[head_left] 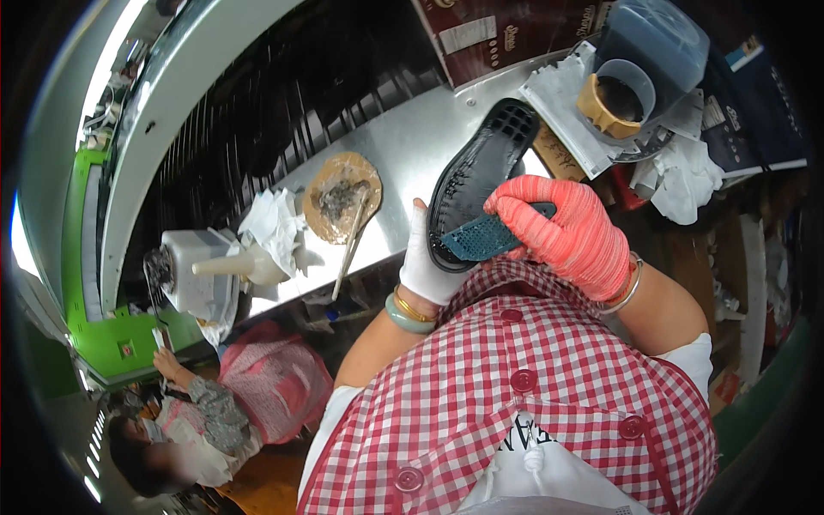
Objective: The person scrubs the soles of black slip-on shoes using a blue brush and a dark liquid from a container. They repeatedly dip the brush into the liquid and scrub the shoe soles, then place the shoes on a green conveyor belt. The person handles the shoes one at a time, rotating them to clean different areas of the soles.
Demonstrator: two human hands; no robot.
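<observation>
A black shoe sole [477,163] is tilted over the near edge of the metal bench, its rim raised and a grid of hollows at its far end. My left hand [422,268], in a white glove, grips the sole's near left side, with most of its fingers hidden beneath. My right hand [566,236], in a coral-pink knit glove, pinches a flat dark teal piece with a dotted surface [479,235]. This piece lies slanted across the near end of the sole. Whether it touches the sole's inside I cannot tell.
Left on the metal bench [412,146] are a round tan disc [322,210] with dark residue, a thin stick [350,253], crumpled paper [273,225] and a nozzled bottle [249,264]. At right stand a taped cup [608,120] and bluish tub [661,43]. Another person [223,403] works lower left.
</observation>
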